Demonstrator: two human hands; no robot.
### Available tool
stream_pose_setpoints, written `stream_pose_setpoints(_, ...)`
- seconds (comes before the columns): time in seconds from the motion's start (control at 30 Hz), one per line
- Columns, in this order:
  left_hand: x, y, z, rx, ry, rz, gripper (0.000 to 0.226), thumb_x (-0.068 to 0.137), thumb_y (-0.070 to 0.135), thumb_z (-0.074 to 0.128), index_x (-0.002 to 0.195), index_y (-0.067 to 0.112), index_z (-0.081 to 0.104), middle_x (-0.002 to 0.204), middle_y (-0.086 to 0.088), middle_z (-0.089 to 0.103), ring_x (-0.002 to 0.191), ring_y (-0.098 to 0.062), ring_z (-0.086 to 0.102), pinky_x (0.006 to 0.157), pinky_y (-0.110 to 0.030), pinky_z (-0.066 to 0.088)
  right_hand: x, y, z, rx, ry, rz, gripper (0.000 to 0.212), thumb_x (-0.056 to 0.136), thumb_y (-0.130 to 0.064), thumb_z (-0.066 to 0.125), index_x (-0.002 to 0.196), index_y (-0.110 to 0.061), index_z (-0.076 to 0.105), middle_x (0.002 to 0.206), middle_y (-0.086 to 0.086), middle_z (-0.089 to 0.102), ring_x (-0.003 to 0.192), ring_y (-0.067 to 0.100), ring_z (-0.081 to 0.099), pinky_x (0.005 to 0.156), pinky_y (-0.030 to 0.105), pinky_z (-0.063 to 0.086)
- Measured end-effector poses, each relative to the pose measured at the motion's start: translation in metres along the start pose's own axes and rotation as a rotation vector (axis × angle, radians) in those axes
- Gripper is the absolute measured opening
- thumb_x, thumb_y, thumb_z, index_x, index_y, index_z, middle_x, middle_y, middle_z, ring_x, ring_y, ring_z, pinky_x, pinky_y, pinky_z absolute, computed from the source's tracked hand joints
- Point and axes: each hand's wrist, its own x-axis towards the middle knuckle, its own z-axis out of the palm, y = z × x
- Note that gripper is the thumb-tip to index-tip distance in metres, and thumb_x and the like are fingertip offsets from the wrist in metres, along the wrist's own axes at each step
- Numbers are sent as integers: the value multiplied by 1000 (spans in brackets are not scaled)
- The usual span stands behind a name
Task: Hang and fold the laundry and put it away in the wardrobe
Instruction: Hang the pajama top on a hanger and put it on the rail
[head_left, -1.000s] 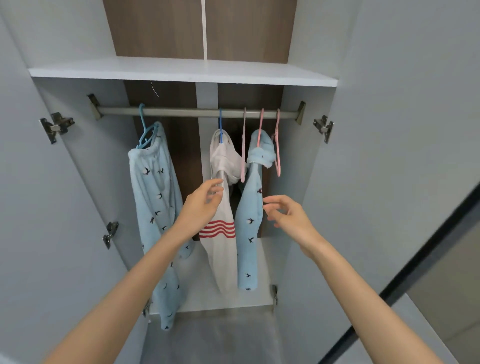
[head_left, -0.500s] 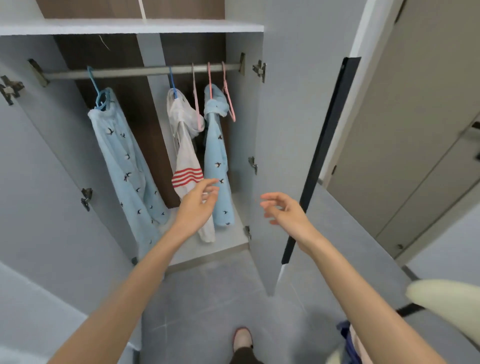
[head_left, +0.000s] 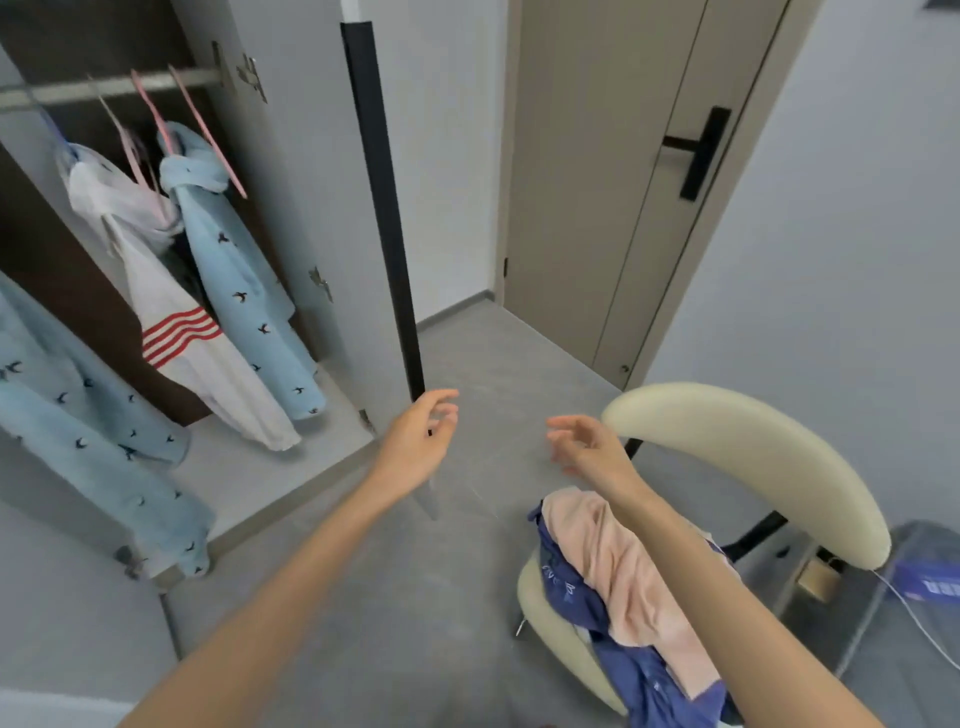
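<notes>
Both hands are raised over the floor, fingers loosely curled, holding nothing. The left hand (head_left: 418, 447) is in front of the wardrobe door (head_left: 337, 208). The right hand (head_left: 587, 449) hovers just above the laundry (head_left: 618, 561), a pink piece over a blue one heaped on the chair (head_left: 743, 457). In the wardrobe (head_left: 249, 467), a white top (head_left: 171, 312) and a blue garment (head_left: 244, 296) hang from the rail (head_left: 104, 92).

A: Where does the view sit?
B: One wide-angle camera at head height, tilted forward and down.
A: What does it frame?
B: Open wardrobe (head_left: 306, 171) at left, chair (head_left: 753, 457) at lower right, floor (head_left: 467, 597) between; left hand (head_left: 415, 447) and right hand (head_left: 587, 447) mid-frame, close.
</notes>
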Motion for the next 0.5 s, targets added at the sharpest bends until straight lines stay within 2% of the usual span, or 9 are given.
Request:
stream_pose_setpoints(0.07,2,10,36,11,-46,2,31,97,11,47,127,10,53,112,-1,60,97,-12,57,78,-5,38,-4,24,-33,-4,15,51,17,94,-9,52,109,-15,60,93,2,59,74,12,56,68,24,45)
stream_pose_setpoints(0.13,3,17,73,4,-98,-22,32,97,9,47,128,7,52,116,-7,61,104,-19,59,92,-21,42,-7,48,-65,-46,23,95,18,94,-10,51,110,-15,59,94,1,60,76,13,57,68,25,45)
stream_pose_setpoints(0.2,1,22,110,-6,-147,-67,32,96,7,47,128,4,51,118,-12,61,108,-25,60,95,-30,43,-9,73,-94,-85,23,137,20,94,-11,51,112,-14,59,97,2,62,78,14,58,74,26,46)
stream_pose_setpoints(0.33,-4,15,177,6,-226,-140,33,96,8,47,128,7,51,120,-11,60,101,-18,59,89,-25,43,-10,130,-132,-162,-10,223,21,93,-10,50,111,-13,60,101,1,61,85,16,57,77,27,44)
stream_pose_setpoints(0.4,-11,7,203,10,-255,-186,33,95,8,47,128,9,52,120,-9,61,104,-18,58,90,-23,41,-11,158,-140,-235,-31,239,22,93,-7,49,111,-11,61,102,1,62,89,17,57,77,26,44)
stream_pose_setpoints(0.5,-22,-8,232,32,-305,-229,33,94,6,46,127,10,52,120,-7,62,112,-20,57,94,-26,41,-16,194,-141,-344,-101,237,24,93,-4,48,111,-8,62,106,4,63,96,22,60,84,29,46)
